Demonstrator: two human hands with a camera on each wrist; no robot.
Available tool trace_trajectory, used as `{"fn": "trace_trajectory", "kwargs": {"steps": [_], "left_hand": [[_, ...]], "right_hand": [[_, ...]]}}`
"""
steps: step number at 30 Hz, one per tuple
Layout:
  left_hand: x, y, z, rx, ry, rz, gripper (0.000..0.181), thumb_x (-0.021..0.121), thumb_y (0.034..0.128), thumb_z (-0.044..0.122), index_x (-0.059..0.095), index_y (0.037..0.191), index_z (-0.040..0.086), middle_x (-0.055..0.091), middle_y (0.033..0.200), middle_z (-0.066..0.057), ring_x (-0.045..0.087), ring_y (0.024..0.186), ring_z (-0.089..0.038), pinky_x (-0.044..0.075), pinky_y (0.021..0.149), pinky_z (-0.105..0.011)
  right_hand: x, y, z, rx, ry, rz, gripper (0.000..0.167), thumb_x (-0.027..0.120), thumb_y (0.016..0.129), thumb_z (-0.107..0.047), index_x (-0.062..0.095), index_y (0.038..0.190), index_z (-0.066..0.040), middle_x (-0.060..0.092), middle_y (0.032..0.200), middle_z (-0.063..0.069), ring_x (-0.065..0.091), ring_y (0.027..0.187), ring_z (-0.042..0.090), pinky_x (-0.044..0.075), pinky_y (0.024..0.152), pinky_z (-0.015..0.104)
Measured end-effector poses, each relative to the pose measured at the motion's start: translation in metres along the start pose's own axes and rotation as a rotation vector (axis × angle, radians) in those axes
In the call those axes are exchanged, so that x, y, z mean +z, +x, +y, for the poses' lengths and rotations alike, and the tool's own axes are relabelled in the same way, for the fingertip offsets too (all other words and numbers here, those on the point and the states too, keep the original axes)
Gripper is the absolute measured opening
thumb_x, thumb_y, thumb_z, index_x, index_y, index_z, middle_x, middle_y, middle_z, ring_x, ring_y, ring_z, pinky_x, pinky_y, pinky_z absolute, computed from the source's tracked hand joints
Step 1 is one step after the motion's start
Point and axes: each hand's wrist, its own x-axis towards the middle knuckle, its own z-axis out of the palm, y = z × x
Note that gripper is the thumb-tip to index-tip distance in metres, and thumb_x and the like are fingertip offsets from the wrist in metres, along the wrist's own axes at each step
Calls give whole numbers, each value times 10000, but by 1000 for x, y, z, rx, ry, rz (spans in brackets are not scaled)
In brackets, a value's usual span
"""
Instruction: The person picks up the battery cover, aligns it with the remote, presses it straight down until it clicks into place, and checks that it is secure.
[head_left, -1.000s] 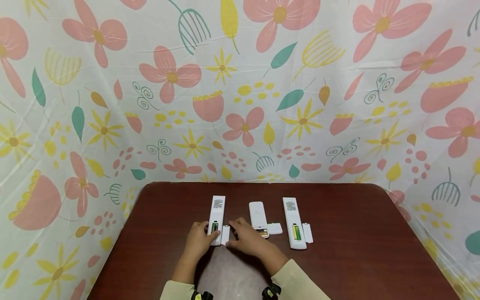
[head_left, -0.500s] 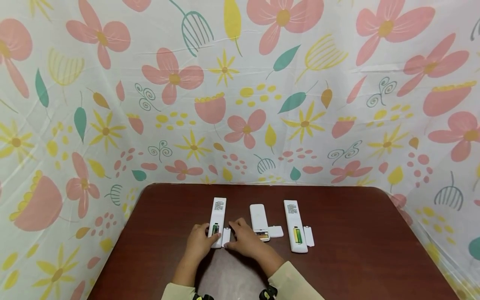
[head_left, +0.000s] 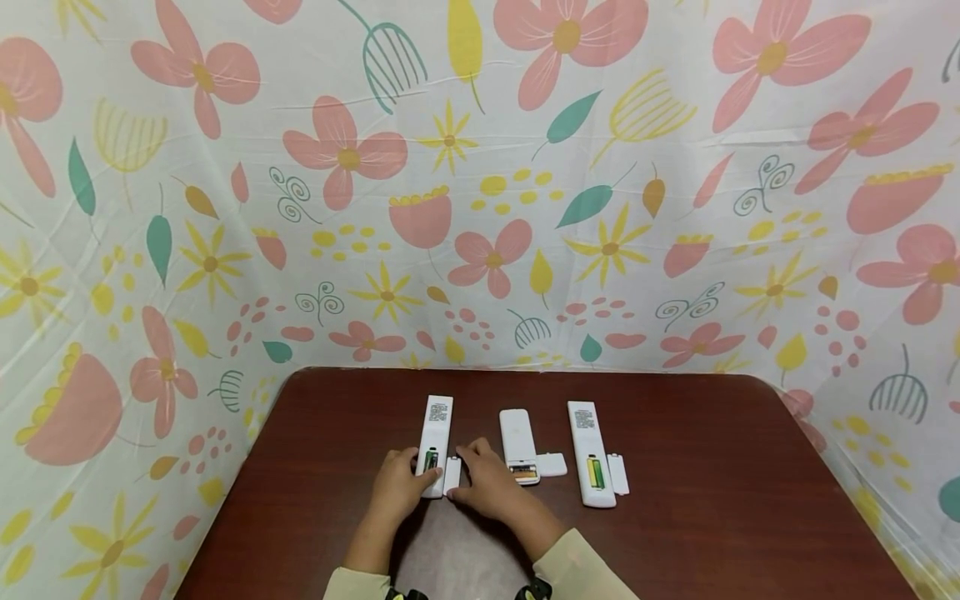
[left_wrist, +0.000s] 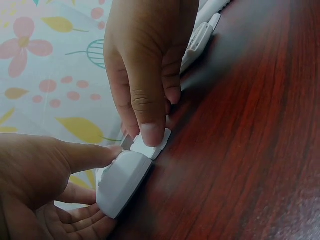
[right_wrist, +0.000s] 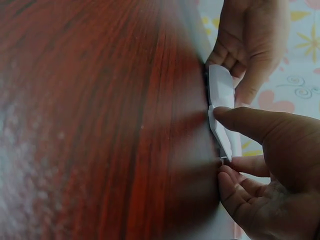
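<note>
The left hand point(head_left: 395, 487) grips the lower end of a white remote point(head_left: 437, 425), thumb across its face and fingers on its far side; a battery shows in its uncovered compartment. Against the remote's right side lies a small white cover point(head_left: 452, 476). The right hand point(head_left: 491, 483) holds that cover between thumb and fingers. In the left wrist view, the left hand point(left_wrist: 45, 175) is at the remote's end point(left_wrist: 122, 182), and the right hand point(left_wrist: 145, 75) has its thumb on the cover point(left_wrist: 145, 149). The right wrist view shows the right hand point(right_wrist: 280, 155) on the tilted cover point(right_wrist: 220, 132).
Right of the hands, a shorter white remote point(head_left: 516, 433) lies with a battery showing and its cover point(head_left: 552, 465) alongside. Farther right is a long white remote point(head_left: 587, 429) with its battery visible and cover point(head_left: 617, 474) beside it. A flowered cloth point(head_left: 480, 192) stands behind the brown table point(head_left: 697, 467).
The view has shifted slightly. Both hands keep nearly the same place on the left remote and its cover; the right thumb and fingers have moved only a little.
</note>
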Motion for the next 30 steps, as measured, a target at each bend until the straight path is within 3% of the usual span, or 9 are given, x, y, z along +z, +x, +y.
{"fn": "trace_trajectory", "kwargs": {"steps": [30], "left_hand": [[0,1,0,-43,-52,-4,517,806,840,327,636,1142,-57,582,958,-126,554,792,-200,454,665,-321]], "right_hand": [[5,-4,0,-22,-7,56,637,846,812,-318,590,1334,-57,557,1187,97,625,1049,275,549,856,400]]}}
